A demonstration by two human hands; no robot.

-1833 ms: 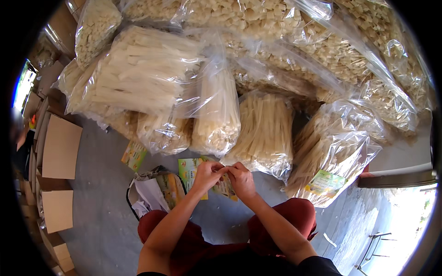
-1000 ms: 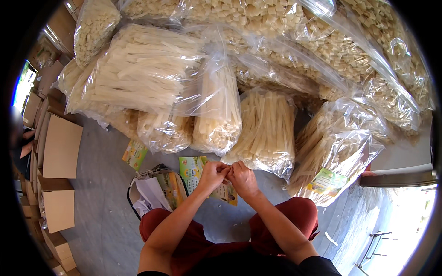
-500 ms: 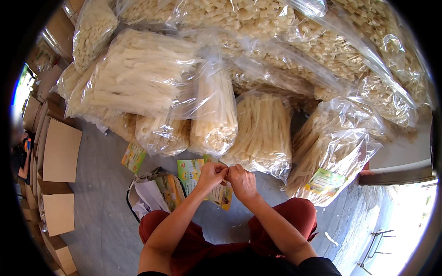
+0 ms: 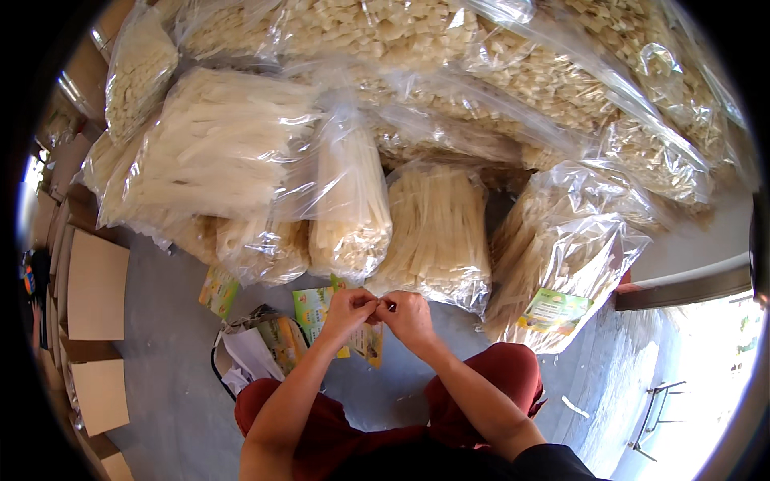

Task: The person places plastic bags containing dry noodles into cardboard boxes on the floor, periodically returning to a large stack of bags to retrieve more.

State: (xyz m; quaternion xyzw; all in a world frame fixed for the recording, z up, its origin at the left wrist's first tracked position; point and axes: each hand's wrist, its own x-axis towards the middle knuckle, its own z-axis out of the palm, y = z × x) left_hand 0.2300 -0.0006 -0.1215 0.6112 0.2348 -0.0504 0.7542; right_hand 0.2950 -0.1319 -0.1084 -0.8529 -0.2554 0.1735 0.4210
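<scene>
Holding the left hand [image 4: 350, 310] and right hand [image 4: 407, 315] together, with fingers bent closed at the tips. Overlapping, just on the near side of them, a printed yellow leaflet [image 4: 366, 343]. Seeing, just left of the left hand, a green leaflet [image 4: 310, 308] and, beyond an open bag [image 4: 258, 316] stuffed with white paper [image 4: 255, 353], another leaflet [image 4: 216, 293]. Blocked straight ahead by an upright clear bag of pale flat strips [image 4: 349, 208] and, ahead of the right hand, by a wider bundle [image 4: 437, 232]. Meeting, farther right, a tilted bag [image 4: 553, 240] with a green label [image 4: 555, 311] and, behind them all, a large bagged heap [image 4: 449, 80].

Resting everything on a grey floor [image 4: 176, 393], with a white scrap [image 4: 575, 407] and a metal frame [image 4: 656, 413] well off to the right of the hands, cardboard boxes [image 4: 98, 284] well off to the left, and maroon-clad knees [image 4: 513, 385] close on the near side.

Unable to tell what, if anything, sits between the fingertips, or whether the yellow leaflet is gripped or only lies beneath. Cut off at the dark rim: boxes to the far left, heap far ahead
</scene>
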